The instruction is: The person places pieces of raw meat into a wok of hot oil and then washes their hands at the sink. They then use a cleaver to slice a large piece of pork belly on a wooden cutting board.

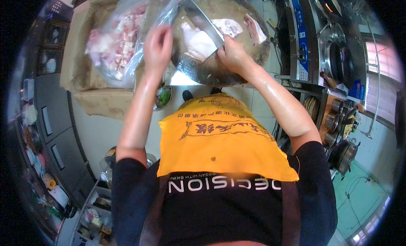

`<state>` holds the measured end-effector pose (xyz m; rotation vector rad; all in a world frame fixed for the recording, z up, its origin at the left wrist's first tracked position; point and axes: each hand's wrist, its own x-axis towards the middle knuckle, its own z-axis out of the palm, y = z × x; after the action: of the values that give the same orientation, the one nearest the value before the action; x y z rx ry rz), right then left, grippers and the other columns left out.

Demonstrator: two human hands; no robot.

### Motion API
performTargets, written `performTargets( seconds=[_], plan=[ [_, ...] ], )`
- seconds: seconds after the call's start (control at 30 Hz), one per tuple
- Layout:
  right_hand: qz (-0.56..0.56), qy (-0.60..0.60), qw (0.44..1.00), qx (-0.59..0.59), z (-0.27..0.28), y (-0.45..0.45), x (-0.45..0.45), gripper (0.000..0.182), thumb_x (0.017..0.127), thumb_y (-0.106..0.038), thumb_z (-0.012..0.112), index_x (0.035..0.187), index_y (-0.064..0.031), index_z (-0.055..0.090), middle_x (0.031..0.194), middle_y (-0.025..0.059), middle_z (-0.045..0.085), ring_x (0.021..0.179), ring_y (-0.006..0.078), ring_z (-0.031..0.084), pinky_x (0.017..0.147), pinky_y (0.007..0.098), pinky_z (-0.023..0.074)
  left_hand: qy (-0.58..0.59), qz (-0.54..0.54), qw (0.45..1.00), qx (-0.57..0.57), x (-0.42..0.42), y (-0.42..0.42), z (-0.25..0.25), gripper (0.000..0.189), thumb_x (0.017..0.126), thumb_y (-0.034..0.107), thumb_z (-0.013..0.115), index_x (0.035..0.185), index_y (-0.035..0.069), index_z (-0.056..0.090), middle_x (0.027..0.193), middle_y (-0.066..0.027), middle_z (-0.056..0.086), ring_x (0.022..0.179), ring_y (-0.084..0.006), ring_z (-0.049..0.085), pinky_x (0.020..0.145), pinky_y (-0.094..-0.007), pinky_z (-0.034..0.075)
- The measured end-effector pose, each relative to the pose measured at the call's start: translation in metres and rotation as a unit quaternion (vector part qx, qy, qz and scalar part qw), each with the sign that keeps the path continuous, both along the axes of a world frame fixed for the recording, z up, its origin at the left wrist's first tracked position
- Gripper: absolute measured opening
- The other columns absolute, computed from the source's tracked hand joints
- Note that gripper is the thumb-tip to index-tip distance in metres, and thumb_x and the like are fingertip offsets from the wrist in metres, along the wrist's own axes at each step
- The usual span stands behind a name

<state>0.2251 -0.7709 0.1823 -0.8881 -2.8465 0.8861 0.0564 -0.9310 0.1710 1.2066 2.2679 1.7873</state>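
Note:
My right hand point(233, 54) grips the handle of a cleaver point(203, 21), whose broad blade slants up and left over a round chopping board point(253, 17). Under and beside the blade lie a pale piece of raw poultry point(196, 40), a second piece of raw meat point(229, 27) and a smaller cut piece point(254, 29) near the board's right edge. My left hand point(158, 46), blurred, hangs between the board and a clear plastic bag point(139, 60); its fingers are curled, and whether it holds anything is unclear. Chopped raw meat point(122, 46) fills the bag inside a cardboard box point(76, 55).
A steel stove point(312, 40) with a wok point(342, 65) runs along the right, with steel pots point(333, 120) on a shelf nearer me. Grey drawers point(52, 113) line the left. On the floor below the board stands a container with green scraps point(165, 97).

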Motion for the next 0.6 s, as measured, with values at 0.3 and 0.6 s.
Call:
performTargets(
  seconds=[0.3, 0.6],
  plan=[
    [0.026, -0.003, 1.0, -0.013, 0.014, 0.003, -0.001, 0.017, 0.079, -0.008, 0.049, 0.09, 0.0047, 0.045, 0.072, 0.0306, 0.056, 0.074, 0.0463, 0.056, 0.065, 0.049, 0.0453, 0.251, -0.194, 0.929, -0.192, -0.063, 0.17, 0.053, 0.021, 0.08, 0.022, 0.05, 0.087, 0.004, 0.057, 0.083, -0.0212, 0.06, 0.081, -0.0386, 0.058, 0.071, -0.0457, 0.045],
    [0.033, -0.024, 0.992, -0.122, 0.026, 0.014, -0.016, 0.023, 0.079, -0.003, 0.05, 0.1, 0.0034, 0.041, 0.065, 0.0275, 0.055, 0.069, 0.0477, 0.054, 0.06, 0.0498, 0.0435, 0.205, -0.25, 0.902, -0.287, -0.067, 0.175, 0.035, 0.023, 0.077, 0.025, 0.053, 0.074, 0.003, 0.058, 0.071, -0.0192, 0.061, 0.071, -0.0372, 0.06, 0.065, -0.0459, 0.048]
  ],
)
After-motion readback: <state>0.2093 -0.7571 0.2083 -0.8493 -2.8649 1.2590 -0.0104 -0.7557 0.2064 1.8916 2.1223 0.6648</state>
